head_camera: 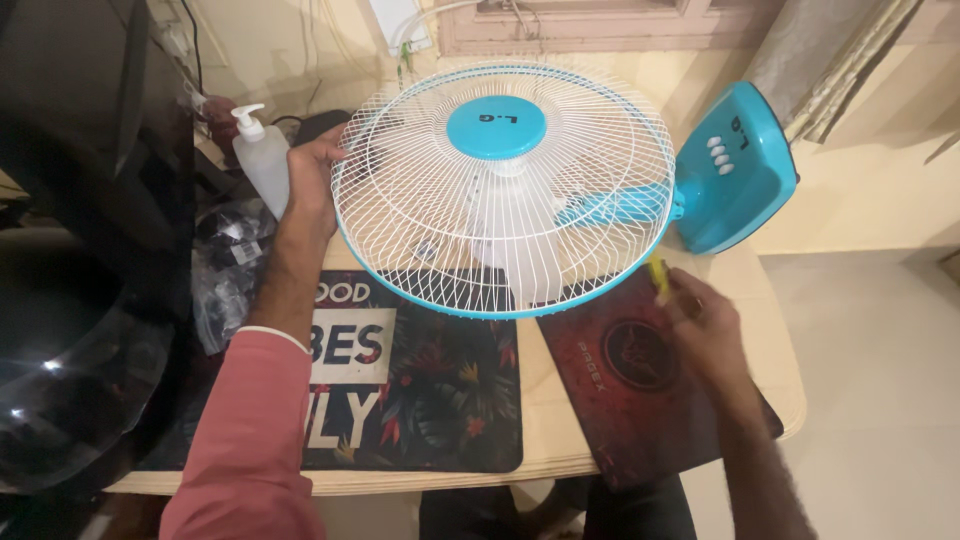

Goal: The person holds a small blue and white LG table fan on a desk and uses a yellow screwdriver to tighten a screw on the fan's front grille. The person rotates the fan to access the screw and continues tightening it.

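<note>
While a clear pump bottle (262, 160) stands at the far left, its contents too faint to tell, a white wire fan guard (503, 188) with a blue rim lies tilted over the table (760, 330), its blue base (733, 168) to the right. The left hand (312, 185) curls its fingers around the guard's left rim. The right hand (708, 325), near the right edge, pinches a yellow-handled tool (658, 275) above a dark red mat (640, 385).

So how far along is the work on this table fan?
The fan lies face-up on the table, its white front grille still closed over the blades. The left hand steadies the grille's rim; the right hand brings a yellow-handled tool to its lower edge. Nothing looks removed yet.
</note>
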